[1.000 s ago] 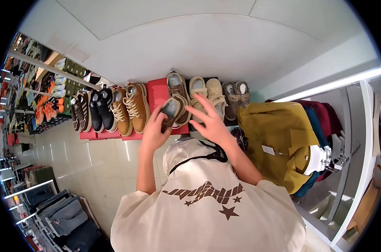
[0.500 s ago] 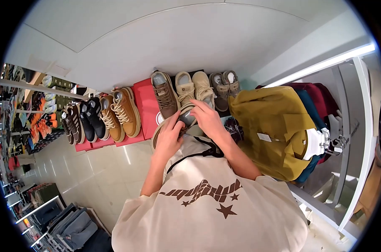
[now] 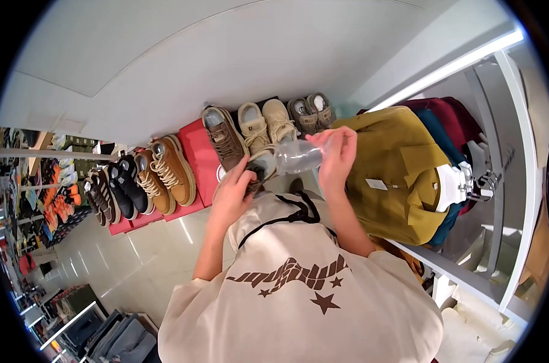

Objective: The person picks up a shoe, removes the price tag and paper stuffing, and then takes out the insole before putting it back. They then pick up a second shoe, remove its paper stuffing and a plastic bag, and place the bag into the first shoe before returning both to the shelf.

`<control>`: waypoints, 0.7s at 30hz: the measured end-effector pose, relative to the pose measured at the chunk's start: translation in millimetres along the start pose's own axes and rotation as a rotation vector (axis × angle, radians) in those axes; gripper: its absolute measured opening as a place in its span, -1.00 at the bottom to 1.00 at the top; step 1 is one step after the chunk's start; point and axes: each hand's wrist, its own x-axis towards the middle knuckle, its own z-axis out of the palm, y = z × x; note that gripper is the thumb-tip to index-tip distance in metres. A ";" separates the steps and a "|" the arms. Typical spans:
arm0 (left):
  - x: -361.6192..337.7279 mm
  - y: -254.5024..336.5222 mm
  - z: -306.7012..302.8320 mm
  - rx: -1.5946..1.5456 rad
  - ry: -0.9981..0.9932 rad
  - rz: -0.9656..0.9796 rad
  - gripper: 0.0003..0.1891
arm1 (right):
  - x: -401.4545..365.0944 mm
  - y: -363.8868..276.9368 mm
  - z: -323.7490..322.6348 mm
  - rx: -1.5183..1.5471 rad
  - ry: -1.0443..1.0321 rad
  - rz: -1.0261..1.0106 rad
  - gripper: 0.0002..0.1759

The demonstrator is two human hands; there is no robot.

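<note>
The left hand is curled about a brown shoe held in front of the body, its fingers bent near the opening; much of the shoe lies behind the hand, so the full grip cannot be told. The opening faces up and towards the other hand, an attitude that leaves the inside accessible. The right hand grips a clear plastic insert by one end, between thumb and fingers. The insert lies roughly level, its free end at the shoe's opening; whether the two touch cannot be told. Holding it by the end presumably keeps the fingers clear of the rim, while the left hand steadies the shoe.

Just beyond the hands, a single brown laced shoe rests by a red box, apparently the mate of the held one. To its right stand a cream pair and a grey-brown pair; to its left, a tan pair, a black pair and a dark striped pair. All line the foot of a white wall, set side by side, probably so that each pair can be compared.

At the right, a mustard shirt hangs foremost, its tag outermost and so easily read, before teal and maroon garments. At lower left, folded jeans lie beyond the pale tiled floor.
</note>
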 end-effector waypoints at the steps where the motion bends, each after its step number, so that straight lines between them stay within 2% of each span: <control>1: -1.1 -5.0 -2.7 -0.002 -0.007 0.012 -0.54 | 3.4 -4.6 -6.7 0.107 0.066 0.078 -0.83; 2: -3.0 -9.6 -4.4 0.005 0.035 -0.027 -0.53 | 3.6 -6.5 -9.7 0.104 0.075 0.066 -0.83; 4: -6.2 -20.5 -10.4 -0.010 0.094 -0.103 -0.51 | 3.5 -7.5 -15.7 0.267 0.192 0.252 -0.79; 5: -8.1 -24.9 -15.4 -0.012 0.092 -0.091 -0.51 | 1.7 -5.4 -19.4 0.266 0.198 0.240 -0.79; 8: -13.3 -37.5 -30.8 -0.036 0.253 -0.195 -0.50 | -5.3 -1.2 -19.0 0.520 0.262 0.497 -0.70; 12: -15.0 -62.8 -38.6 0.061 0.374 -0.217 -0.48 | -14.8 6.3 -6.5 0.420 0.195 0.503 -0.71; 16: -24.0 -78.7 -39.7 0.020 0.346 -0.241 -0.47 | -20.7 8.2 10.4 0.330 0.183 0.479 -0.76; 19: -35.0 -83.2 -49.2 -0.118 0.352 -0.279 -0.49 | -26.0 16.0 15.5 0.279 0.189 0.437 -0.78; 21: -37.7 -83.7 -51.9 -0.277 0.414 -0.440 -0.48 | -28.0 20.6 19.3 0.260 0.196 0.427 -0.77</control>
